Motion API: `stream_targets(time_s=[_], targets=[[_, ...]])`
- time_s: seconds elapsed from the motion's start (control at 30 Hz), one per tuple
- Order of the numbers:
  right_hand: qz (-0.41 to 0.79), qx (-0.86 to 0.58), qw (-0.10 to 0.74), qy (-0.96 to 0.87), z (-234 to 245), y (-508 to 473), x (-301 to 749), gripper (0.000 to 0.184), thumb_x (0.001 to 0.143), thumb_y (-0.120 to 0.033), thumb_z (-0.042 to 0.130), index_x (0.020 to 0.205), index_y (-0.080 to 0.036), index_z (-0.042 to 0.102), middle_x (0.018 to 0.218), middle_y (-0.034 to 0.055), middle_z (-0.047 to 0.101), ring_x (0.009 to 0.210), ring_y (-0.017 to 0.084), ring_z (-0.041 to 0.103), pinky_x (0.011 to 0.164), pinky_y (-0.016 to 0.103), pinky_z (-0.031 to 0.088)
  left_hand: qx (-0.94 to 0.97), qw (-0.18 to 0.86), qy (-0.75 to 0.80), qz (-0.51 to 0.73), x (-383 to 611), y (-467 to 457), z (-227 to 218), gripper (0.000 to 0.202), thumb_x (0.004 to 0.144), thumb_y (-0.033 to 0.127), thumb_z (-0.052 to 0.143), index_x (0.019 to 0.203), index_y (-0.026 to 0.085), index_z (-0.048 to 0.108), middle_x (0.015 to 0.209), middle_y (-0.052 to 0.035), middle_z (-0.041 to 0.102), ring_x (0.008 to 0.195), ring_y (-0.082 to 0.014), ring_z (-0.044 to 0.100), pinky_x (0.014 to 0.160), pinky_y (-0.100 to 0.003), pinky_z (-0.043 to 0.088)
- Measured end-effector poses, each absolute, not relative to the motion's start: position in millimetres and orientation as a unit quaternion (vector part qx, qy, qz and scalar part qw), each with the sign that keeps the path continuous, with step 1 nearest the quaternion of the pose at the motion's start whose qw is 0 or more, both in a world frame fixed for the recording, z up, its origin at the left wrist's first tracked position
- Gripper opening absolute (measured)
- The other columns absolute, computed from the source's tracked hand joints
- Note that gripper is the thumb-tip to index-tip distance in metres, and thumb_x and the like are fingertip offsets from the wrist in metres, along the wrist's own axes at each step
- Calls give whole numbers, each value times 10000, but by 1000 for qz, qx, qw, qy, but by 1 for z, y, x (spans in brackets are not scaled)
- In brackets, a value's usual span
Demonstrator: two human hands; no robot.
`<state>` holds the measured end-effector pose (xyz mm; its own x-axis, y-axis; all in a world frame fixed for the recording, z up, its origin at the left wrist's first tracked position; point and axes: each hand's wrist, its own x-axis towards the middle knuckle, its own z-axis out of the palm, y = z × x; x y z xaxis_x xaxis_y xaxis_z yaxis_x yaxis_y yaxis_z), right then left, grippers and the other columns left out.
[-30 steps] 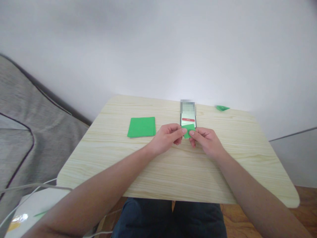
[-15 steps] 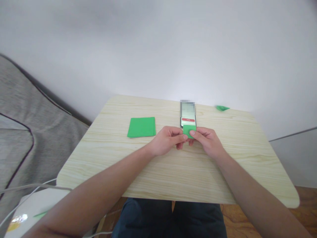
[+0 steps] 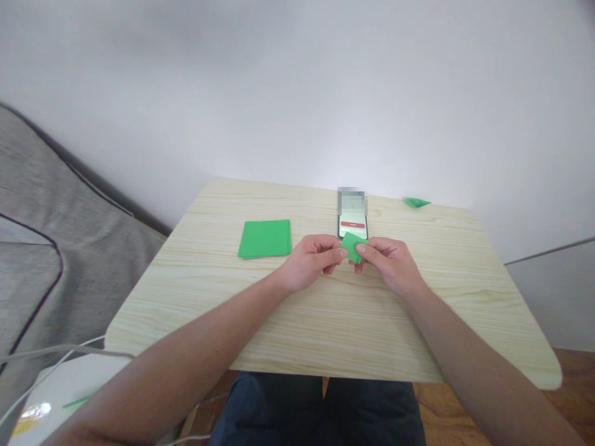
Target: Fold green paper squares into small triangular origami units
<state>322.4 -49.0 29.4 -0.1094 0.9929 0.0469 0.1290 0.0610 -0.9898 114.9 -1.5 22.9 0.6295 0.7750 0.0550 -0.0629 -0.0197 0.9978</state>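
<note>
Between my two hands is a small green square of folded paper (image 3: pixel 352 246), tilted a little and held above the table. My left hand (image 3: pixel 313 261) pinches its left corner with the thumb on top. On the other side my right hand (image 3: pixel 389 263) grips the right edge, thumb pressed on its face and fingers curled underneath. Just beyond the paper lies a phone (image 3: pixel 352 224) with a lit screen, its upper part blurred. A stack of green paper sheets (image 3: pixel 264 238) rests to the left of my left hand.
A folded green paper piece (image 3: pixel 417 202) lies at the back right of the pale wooden table (image 3: pixel 334 328), near the white wall (image 3: pixel 297 93). Grey fabric (image 3: pixel 88 248) is at the left. White cables (image 3: pixel 69 351) run over a white surface (image 3: pixel 51 396) at lower left.
The folded green paper has turned from square-on to tilted between my fingers. My left fingers have shifted slightly to the left. The phone and the paper stack stay in place.
</note>
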Motion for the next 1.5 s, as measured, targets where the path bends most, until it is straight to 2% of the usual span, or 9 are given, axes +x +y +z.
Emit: stream_targets(time_s=[0.1,0.2,0.57,0.73,0.8,1.03,1.2,1.33,1.5], targets=[[523,-468,419,-576,27,-49,324,264,892,-429,753,801,-182,770,777,47,767,643,165,692,657,310,550,631,636,281,344,115,0,22,389,888,386,679,603,155,550,544,22,531,549,-91,421,574,-253,324],[534,-453,424,-574,25,-49,324,226,896,-391,757,800,-187,754,771,35,757,640,155,687,648,300,547,629,633,284,351,114,2,21,388,896,394,673,616,154,557,556,21,536,561,-94,431,591,-257,333],[458,-483,488,-565,26,-49,325,176,868,-325,780,752,-194,761,717,27,742,606,150,655,622,300,524,657,616,300,314,116,0,17,391,854,455,742,652,136,641,626,-1,597,606,-102,472,595,-253,348],[422,-495,468,-598,23,-52,329,162,873,-270,751,727,-203,723,664,-2,694,618,148,622,616,295,482,637,622,285,355,119,0,13,301,846,433,768,894,137,740,794,-37,689,700,-130,556,652,-272,403],[401,-505,454,-615,21,-53,330,167,874,-273,748,726,-205,712,672,-3,685,627,149,609,606,294,461,632,607,289,385,119,1,15,293,839,421,779,923,141,760,856,-59,712,758,-153,589,692,-289,434],[375,-512,486,-601,23,-53,328,160,872,-364,779,834,-215,731,722,11,715,657,163,640,633,308,490,653,556,304,415,117,1,20,250,814,402,805,833,159,747,782,-30,641,732,-150,542,688,-306,415],[365,-492,507,-607,23,-52,326,124,864,-337,792,870,-227,735,773,3,701,696,154,639,651,299,497,727,454,317,406,116,-2,22,176,828,268,776,733,173,663,733,14,542,742,-135,499,715,-305,385],[358,-471,510,-624,19,-50,326,108,865,-311,788,947,-248,756,888,16,715,789,169,645,700,316,508,732,439,306,421,116,-2,22,96,847,228,751,779,182,699,771,5,569,785,-140,529,748,-308,403],[310,-460,512,-656,23,-51,326,44,882,-293,760,885,-249,756,861,22,706,792,184,637,715,339,501,743,422,320,410,118,-3,19,63,830,243,760,848,187,735,760,4,579,746,-136,526,707,-301,401]])
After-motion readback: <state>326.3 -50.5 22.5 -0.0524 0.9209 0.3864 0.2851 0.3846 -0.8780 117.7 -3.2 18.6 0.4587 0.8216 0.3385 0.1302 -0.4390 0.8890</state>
